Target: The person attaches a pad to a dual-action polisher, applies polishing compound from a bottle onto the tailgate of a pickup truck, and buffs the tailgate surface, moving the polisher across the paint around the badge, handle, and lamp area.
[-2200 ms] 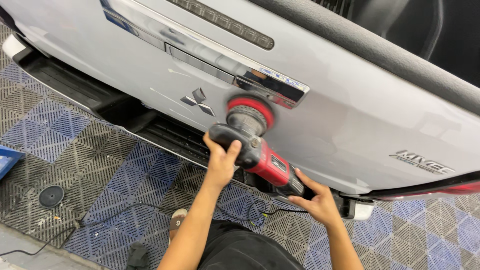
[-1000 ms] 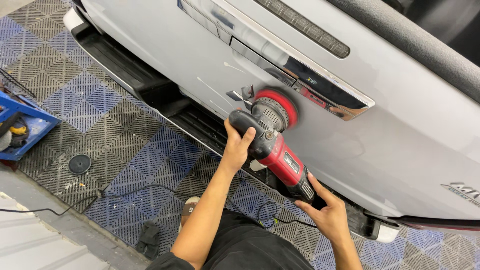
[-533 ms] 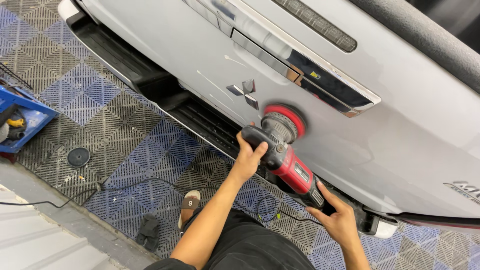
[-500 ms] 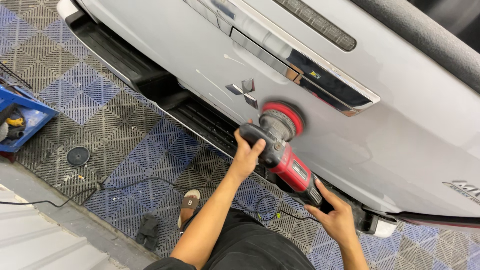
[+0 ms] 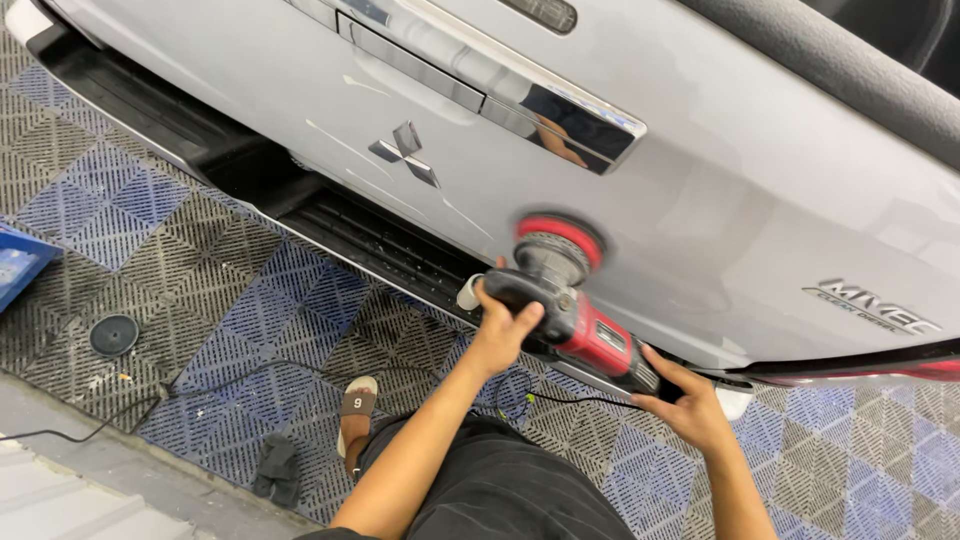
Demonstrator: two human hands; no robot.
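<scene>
1. While pressed flat on the silver tailgate (image 5: pixel 700 200), the polisher (image 5: pixel 570 310) sits below the chrome handle (image 5: pixel 560 110).
2. Left hand (image 5: pixel 500 325) wraps its head, fully closed; right hand (image 5: pixel 685 405) clasps the rear grip.
3. Floor (image 5: pixel 150 260): grey/blue grid tiles, w/ black cord (image 5: pixel 200 385).

The polisher (image 5: pixel 570 300) rests on the tailgate (image 5: pixel 700 200), below-right of the emblem (image 5: pixel 405 155), above the floor tiles (image 5: pixel 200 300).

Car detailing bay: tailgate (image 5: pixel 700 190), tiled floor (image 5: pixel 200 290).
</scene>
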